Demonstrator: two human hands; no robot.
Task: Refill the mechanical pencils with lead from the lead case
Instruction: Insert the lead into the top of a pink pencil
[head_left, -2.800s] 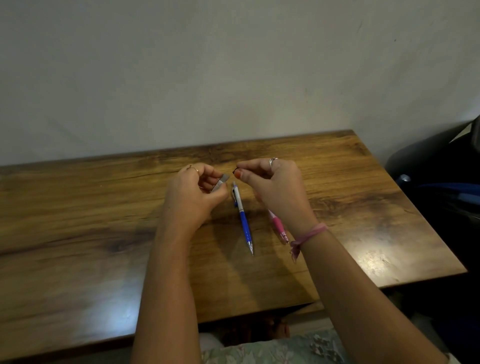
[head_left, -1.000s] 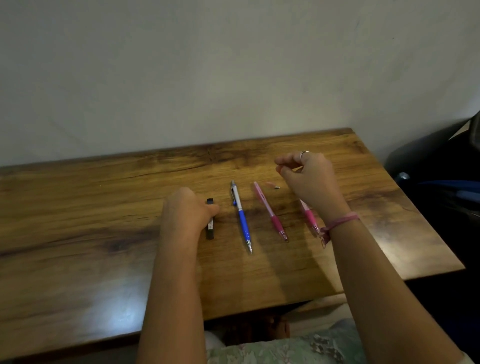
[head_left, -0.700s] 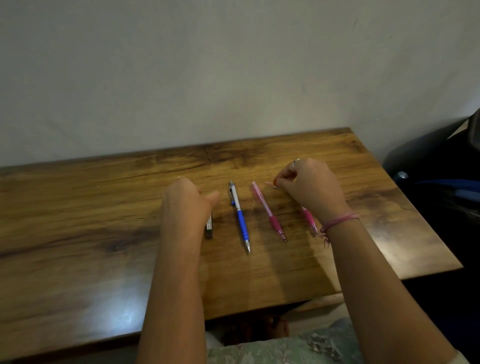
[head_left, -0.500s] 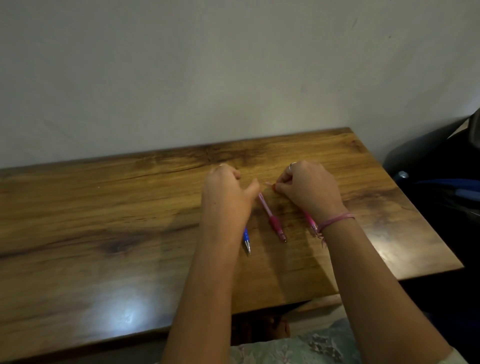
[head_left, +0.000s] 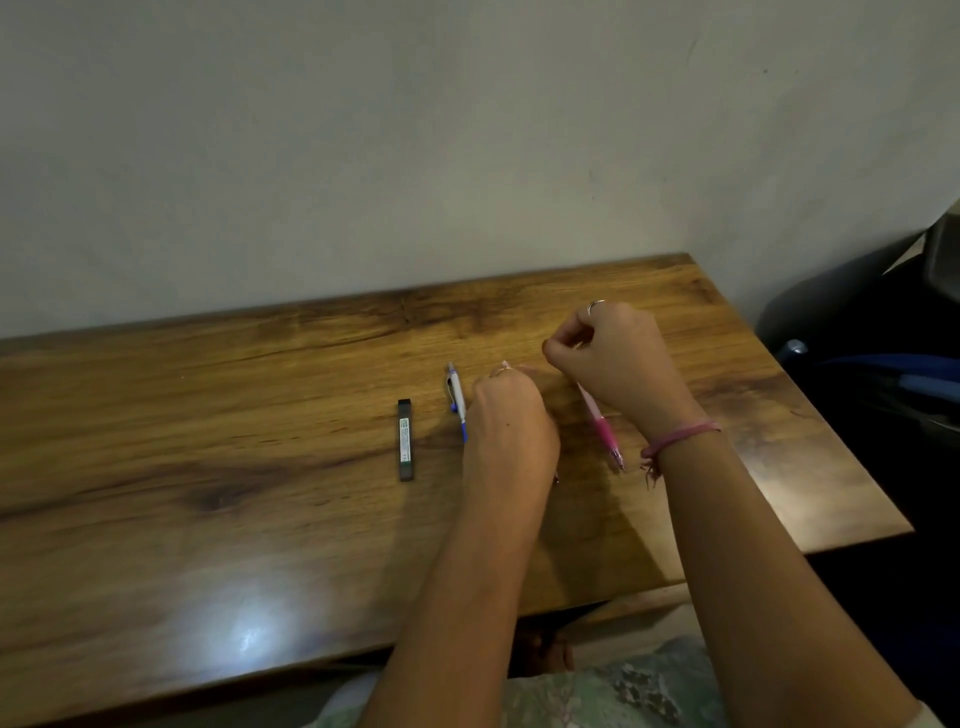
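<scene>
Lead case (head_left: 405, 439) lies flat on the wooden table (head_left: 182, 467), well to the left of the left hand (head_left: 506, 423). Blue-and-white mechanical pencil (head_left: 456, 400) rests just beside that hand, which covers a pink pencil (head_left: 505, 366); its grip cannot be told. Right hand (head_left: 618, 358), fingers curled, hovers above another pink pencil (head_left: 602, 431); whether it holds anything cannot be told.

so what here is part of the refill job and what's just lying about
Job: lead case; blue pencil; middle pink pencil, mostly under the left hand; right pink pencil; right hand.
Lying about: table; dark bag.
</scene>
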